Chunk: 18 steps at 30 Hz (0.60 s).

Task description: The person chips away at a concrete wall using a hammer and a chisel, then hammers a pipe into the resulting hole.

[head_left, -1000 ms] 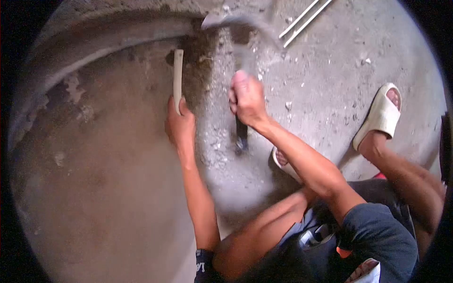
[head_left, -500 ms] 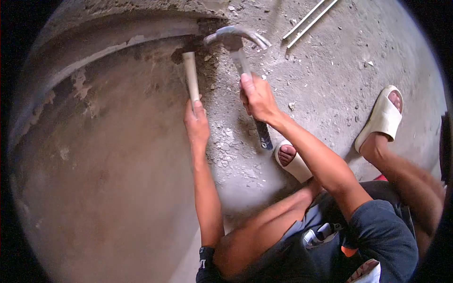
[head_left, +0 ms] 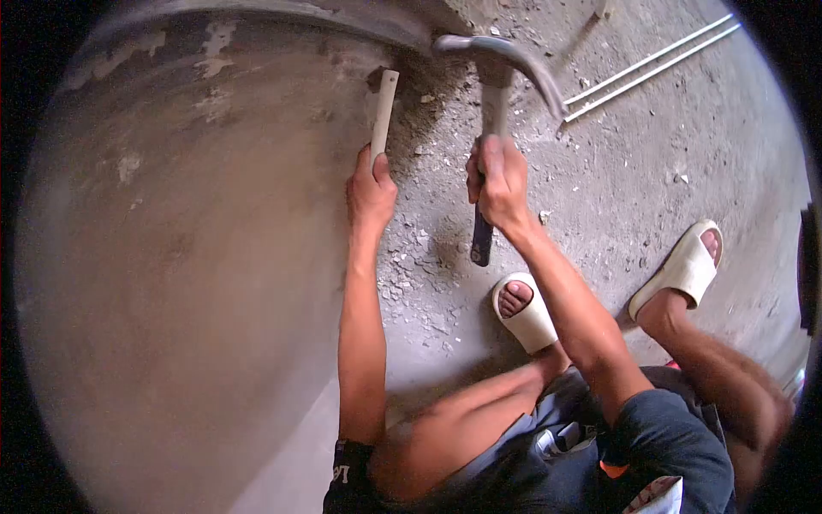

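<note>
My left hand (head_left: pixel 371 195) is closed around a pale, flat stick-like tool (head_left: pixel 384 116) with a small hole near its upper end. That end sits beside a dark chipped spot (head_left: pixel 374 79) low on the wall; the tool's lower part is hidden in my fist. To the right, my right hand (head_left: pixel 502 184) grips a claw hammer (head_left: pixel 495 94) by its handle. The hammer's metal head is raised, a short way right of the pale tool, and its dark handle end sticks out below my fist.
The brown plastered wall (head_left: pixel 197 283) fills the left side. Broken plaster chips (head_left: pixel 415 274) litter the grey floor (head_left: pixel 616 180) along its foot. Two thin white strips (head_left: pixel 651 67) lie at the upper right. My feet are in cream slippers (head_left: pixel 681 270).
The view has shifted. The hammer has moved right, away from the pale tool, and its head has turned. Both hands keep hold of their tools.
</note>
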Each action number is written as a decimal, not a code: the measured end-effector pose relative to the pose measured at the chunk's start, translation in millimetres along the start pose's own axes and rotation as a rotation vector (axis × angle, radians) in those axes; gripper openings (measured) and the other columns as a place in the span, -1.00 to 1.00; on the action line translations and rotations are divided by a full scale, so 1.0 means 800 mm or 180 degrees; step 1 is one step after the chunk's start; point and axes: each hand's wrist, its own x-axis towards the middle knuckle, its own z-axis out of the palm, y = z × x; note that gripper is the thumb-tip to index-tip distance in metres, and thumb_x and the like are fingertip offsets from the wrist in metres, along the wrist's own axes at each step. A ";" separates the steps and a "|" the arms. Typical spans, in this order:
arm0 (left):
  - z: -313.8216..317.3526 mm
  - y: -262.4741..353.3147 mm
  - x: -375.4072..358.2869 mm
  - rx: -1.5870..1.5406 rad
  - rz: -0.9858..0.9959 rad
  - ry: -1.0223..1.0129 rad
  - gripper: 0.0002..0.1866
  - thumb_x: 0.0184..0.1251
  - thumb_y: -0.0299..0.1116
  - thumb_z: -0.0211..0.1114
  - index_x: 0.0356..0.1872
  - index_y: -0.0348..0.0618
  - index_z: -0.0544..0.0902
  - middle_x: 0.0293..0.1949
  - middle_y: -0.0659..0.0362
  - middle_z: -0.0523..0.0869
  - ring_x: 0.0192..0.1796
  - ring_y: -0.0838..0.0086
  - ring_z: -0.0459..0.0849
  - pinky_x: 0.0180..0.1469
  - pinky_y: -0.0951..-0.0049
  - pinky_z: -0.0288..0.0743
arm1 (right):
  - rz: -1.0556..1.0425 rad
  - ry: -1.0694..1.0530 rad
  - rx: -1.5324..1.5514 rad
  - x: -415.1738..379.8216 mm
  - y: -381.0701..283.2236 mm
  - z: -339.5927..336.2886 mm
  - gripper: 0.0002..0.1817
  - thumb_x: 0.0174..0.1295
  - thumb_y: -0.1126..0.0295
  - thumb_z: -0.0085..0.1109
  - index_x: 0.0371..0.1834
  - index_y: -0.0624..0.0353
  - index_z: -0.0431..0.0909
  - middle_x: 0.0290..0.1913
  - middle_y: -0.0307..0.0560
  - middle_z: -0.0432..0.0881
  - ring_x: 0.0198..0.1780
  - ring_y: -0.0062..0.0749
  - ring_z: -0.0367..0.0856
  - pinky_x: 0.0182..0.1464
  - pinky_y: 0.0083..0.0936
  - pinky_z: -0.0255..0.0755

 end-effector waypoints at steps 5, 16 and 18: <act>-0.003 0.005 -0.001 -0.0110 -0.0084 0.0074 -0.65 0.40 -0.18 -0.07 0.08 -0.11 0.44 -0.20 -0.21 0.62 -0.10 -0.19 0.55 -0.12 -0.03 0.40 | -0.0997 0.0418 0.1507 -0.029 -0.036 0.052 -0.57 0.40 0.05 -0.18 -0.38 0.26 0.31 -0.66 -0.13 0.31 -0.75 -0.43 0.27 -0.67 -0.53 0.26; 0.002 0.000 -0.009 -0.0188 -0.0143 0.0239 -0.66 0.39 -0.17 -0.06 0.03 -0.14 0.46 -0.23 -0.23 0.62 -0.14 -0.19 0.56 -0.12 -0.03 0.41 | 0.0231 0.0222 0.0288 -0.053 -0.027 0.030 -0.46 0.39 -0.12 -0.29 -0.44 0.18 0.30 -0.75 -0.20 0.31 -0.79 -0.54 0.30 -0.76 -0.57 0.20; -0.004 0.010 -0.009 0.0203 -0.0242 -0.0134 -0.64 0.38 -0.15 -0.04 0.06 -0.11 0.46 -0.26 -0.21 0.64 -0.17 -0.18 0.58 -0.15 -0.05 0.42 | -0.0093 0.0259 0.0679 -0.041 -0.042 0.029 -0.49 0.40 -0.09 -0.27 -0.40 0.19 0.28 -0.75 -0.21 0.29 -0.81 -0.57 0.24 -0.77 -0.64 0.17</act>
